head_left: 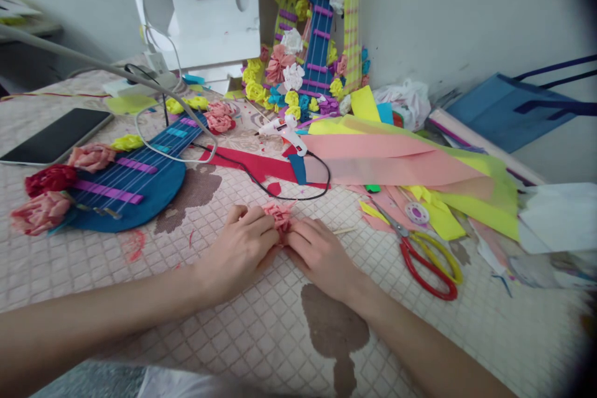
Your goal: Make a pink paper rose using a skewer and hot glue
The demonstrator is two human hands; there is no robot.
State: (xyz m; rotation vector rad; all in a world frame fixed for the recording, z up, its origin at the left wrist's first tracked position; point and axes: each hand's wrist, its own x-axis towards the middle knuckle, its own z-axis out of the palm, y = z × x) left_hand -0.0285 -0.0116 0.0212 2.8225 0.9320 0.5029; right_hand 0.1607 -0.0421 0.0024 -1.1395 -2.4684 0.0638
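A pink crepe-paper flower [278, 215] is pinched between my two hands, low over the middle of the table. My left hand [247, 237] closes on its left side with curled fingers. From the right, my right hand [321, 255] grips the flower's other edge; both sets of fingertips partly cover it. Beyond my hands, a white glue gun [283, 129] rests near a red strip [252, 165] of material. To the left lies a blue paper guitar [135, 189] with purple bars, strings and paper flowers along its edge.
Red-and-yellow scissors [426, 255] lie at right, beside a small spool [416, 213]. Pink and yellow sheets [396, 158] spread behind them. A phone [56, 135] is at far left. Decorated guitars [317, 43] lean on the wall. A black cord [247, 171] loops across the table.
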